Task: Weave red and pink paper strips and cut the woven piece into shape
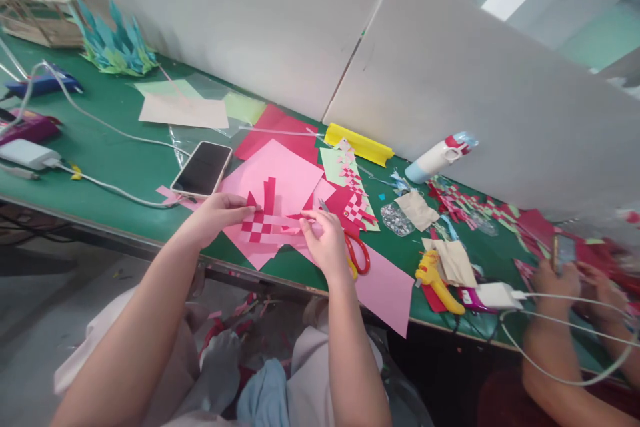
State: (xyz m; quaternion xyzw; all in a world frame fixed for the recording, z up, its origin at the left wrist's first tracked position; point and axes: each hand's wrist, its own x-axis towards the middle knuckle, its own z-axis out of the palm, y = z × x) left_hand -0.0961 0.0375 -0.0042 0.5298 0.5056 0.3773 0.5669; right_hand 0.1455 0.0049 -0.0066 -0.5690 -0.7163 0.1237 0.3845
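Observation:
A woven paper piece in pale pink and dark red checks lies before me, loose strips sticking out of its top and right side. My left hand pinches its left edge between thumb and fingers. At its right side, my right hand has thumb and fingertips closed on a pink paper strip. Red-handled scissors lie partly behind the right hand; whether it touches them I cannot tell. Under the woven piece are large pink paper sheets.
A phone lies left of the paper, a white cable beside it. Behind are a yellow holder and a bottle. A yellow glue gun rests at right. Another person's hands hold a phone at far right.

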